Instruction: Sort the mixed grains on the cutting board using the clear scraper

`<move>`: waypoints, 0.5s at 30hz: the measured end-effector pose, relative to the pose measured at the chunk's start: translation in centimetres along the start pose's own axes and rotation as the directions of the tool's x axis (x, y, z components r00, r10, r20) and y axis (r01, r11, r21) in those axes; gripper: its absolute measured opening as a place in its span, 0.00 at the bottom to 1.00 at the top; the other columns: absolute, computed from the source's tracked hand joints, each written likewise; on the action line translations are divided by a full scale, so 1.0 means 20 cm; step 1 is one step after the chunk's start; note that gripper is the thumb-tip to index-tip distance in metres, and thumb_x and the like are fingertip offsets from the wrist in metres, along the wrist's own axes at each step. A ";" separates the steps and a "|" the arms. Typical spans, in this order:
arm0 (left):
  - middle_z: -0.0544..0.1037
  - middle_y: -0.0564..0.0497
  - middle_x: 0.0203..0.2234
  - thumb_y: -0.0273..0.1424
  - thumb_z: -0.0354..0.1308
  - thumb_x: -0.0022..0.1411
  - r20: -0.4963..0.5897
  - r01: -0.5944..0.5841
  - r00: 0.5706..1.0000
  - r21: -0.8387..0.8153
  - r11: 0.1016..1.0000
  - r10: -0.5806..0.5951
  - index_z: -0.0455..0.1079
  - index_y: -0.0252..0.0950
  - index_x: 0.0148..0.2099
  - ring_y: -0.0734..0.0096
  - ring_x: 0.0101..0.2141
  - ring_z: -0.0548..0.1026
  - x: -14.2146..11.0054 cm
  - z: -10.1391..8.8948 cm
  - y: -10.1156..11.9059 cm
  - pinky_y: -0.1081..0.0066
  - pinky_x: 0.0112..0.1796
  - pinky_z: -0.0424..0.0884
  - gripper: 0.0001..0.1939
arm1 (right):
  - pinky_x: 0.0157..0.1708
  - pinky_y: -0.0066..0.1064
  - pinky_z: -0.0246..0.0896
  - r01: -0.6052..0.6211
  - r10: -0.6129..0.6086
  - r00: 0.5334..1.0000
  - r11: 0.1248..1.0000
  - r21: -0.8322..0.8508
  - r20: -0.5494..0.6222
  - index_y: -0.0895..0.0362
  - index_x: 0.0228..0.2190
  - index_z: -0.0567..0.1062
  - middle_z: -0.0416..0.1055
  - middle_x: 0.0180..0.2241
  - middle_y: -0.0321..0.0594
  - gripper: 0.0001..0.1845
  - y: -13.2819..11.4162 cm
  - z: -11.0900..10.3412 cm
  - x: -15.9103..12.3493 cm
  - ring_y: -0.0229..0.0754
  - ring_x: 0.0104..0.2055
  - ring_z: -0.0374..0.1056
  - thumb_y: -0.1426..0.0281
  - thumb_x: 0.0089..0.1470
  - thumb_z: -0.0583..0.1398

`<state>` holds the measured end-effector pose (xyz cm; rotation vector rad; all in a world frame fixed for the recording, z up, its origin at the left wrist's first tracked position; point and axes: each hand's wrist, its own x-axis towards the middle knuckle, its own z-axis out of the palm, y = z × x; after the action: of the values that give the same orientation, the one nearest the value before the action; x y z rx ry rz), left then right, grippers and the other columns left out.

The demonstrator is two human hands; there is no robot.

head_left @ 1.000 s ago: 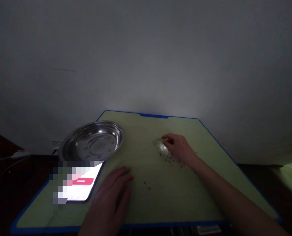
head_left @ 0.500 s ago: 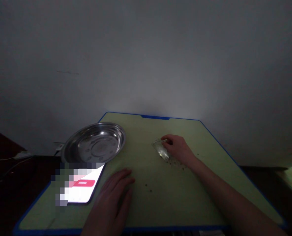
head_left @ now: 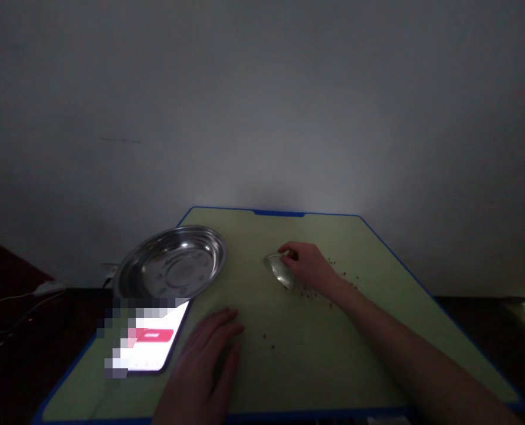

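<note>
Shiny dish (head_left: pixel 281 273) in right hand (head_left: pixel 307 263), farther left.

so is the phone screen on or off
On: the phone screen glows white with a red bar, beside the left hand; part of it is pixelated.

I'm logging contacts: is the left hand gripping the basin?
No, the left hand lies apart from the basin, with bare table showing between them.

The left hand (head_left: pixel 200 363), at seven o'clock, is bare; the right hand (head_left: pixel 305 263) and slim forearm (head_left: pixel 404 339), toward four o'clock, likewise.
</note>
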<state>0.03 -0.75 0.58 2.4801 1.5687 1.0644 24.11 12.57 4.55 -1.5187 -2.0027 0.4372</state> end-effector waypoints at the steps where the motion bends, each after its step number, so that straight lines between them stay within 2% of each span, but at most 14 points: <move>1: 0.81 0.49 0.48 0.36 0.51 0.67 -0.003 -0.004 1.000 -0.003 1.000 0.004 0.72 0.46 0.48 0.58 0.47 0.80 0.00 0.00 0.00 0.55 0.44 0.79 0.11 | 0.31 0.29 0.62 0.009 -0.009 1.000 1.000 0.006 0.004 0.58 0.37 0.81 0.79 0.28 0.40 0.11 0.00 0.01 0.01 0.39 0.28 0.72 0.78 0.53 0.60; 9: 0.79 0.49 0.51 0.35 0.51 0.67 0.025 0.023 0.999 -0.005 1.000 -0.023 0.72 0.46 0.49 0.58 0.49 0.79 -0.01 -0.01 0.00 0.55 0.46 0.79 0.12 | 0.34 0.30 0.63 0.049 -0.050 0.999 0.998 0.038 0.016 0.57 0.37 0.81 0.80 0.30 0.41 0.10 0.00 0.04 0.05 0.40 0.31 0.73 0.77 0.53 0.61; 15: 0.79 0.51 0.51 0.35 0.51 0.67 0.033 0.044 0.999 -0.017 0.999 -0.043 0.71 0.47 0.50 0.59 0.50 0.78 -0.01 -0.02 0.01 0.54 0.47 0.78 0.12 | 0.32 0.29 0.62 0.051 -0.053 0.998 0.996 0.067 0.028 0.58 0.36 0.81 0.79 0.29 0.40 0.10 0.02 0.02 0.04 0.39 0.28 0.71 0.77 0.53 0.62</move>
<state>0.01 -1.13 0.81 2.4277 1.5889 1.0219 24.06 13.52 4.15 -1.4241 -2.0259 0.5030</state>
